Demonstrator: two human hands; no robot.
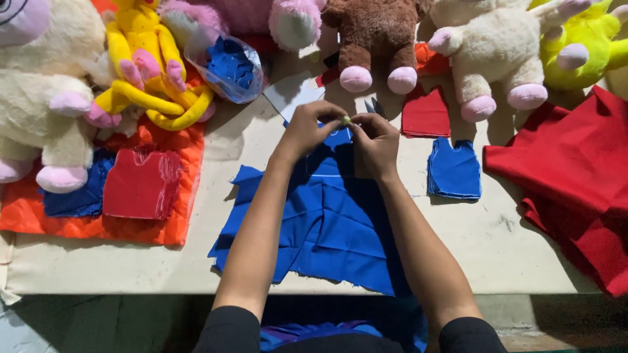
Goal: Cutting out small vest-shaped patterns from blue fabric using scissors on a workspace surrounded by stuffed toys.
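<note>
My left hand (309,128) and my right hand (375,142) meet above a large creased sheet of blue cloth (327,225) spread on the beige table (497,242). Both pinch one small yellow-green thing (346,119) between their fingertips; it is too small to tell what it is. Scissors (374,106) lie partly hidden just beyond my right hand. A small cut blue cloth piece (454,168) lies to the right of my right hand.
Plush toys line the far edge: cream (42,98), yellow (147,62), brown (375,36), cream (487,49), lime (589,46). A plastic bag of blue scraps (229,65), red cloth piles (575,176), a red piece (426,111), and orange quilted cloth (173,189) with red (140,184) lie around.
</note>
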